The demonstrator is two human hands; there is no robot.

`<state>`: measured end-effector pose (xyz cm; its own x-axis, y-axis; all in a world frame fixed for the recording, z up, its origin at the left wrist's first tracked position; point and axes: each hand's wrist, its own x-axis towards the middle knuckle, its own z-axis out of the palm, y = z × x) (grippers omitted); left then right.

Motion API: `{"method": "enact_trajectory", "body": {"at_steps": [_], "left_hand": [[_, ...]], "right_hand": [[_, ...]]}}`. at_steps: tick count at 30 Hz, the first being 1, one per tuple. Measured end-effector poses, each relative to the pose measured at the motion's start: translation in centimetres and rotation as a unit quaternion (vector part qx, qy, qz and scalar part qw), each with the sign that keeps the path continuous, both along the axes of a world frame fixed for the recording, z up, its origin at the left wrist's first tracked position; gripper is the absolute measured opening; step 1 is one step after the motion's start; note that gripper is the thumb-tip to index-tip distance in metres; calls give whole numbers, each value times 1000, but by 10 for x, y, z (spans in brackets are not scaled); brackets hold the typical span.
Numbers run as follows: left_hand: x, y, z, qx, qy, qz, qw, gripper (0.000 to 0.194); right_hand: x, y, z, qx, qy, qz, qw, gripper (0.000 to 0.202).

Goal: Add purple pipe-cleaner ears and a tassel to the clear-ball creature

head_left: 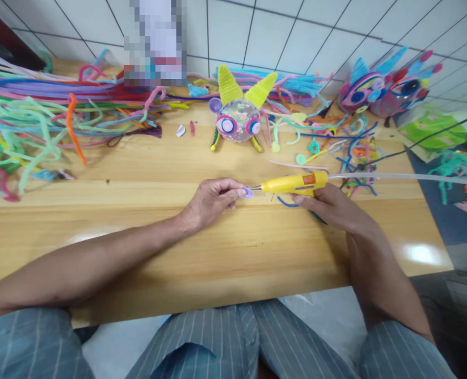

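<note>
My left hand (pixel 219 200) pinches a small purple piece (pixel 248 192) between thumb and fingers above the wooden table. In my right hand (pixel 331 205) is a yellow glue gun (pixel 294 183), gripped by its handle, with a clear glue stick (pixel 391 177) running out of its back. The gun's metal nozzle points left and meets the purple piece at its edge. Behind my hands stands a clear round figure (pixel 239 120) with yellow-green ears, two ringed eyes, yellow-and-green legs and a purple disc at its left side.
Colourful pipe cleaners (pixel 39 126) heap up at the left; loose scraps (pixel 336 139) lie at the right. Two decorated figures (pixel 361 92) stand at the back right, near a green container (pixel 433 129). A dark cord crosses the right side. Tiled wall rises behind the table (pixel 138 192).
</note>
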<state>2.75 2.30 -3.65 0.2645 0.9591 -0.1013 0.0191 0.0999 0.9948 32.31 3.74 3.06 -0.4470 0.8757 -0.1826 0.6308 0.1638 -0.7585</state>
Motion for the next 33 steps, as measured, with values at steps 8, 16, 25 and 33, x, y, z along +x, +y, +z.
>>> {"method": "enact_trajectory", "body": {"at_steps": [8,16,25,33], "left_hand": [[0,0,1,4,-1,-8,1000,22],[0,0,-1,7,0,-14,1000,21],[1,1,0,-1,-8,-4,1000,24],[1,1,-3,-5,-13,2,1000,26]], "right_hand": [[-4,0,2,-4,9,-7,1000,45],[-6,-1,1,-16,18,-6,1000,44],[-2,0,-2,12,19,4,1000,48],[3,0,-8,10,25,0,1000,45]]}}
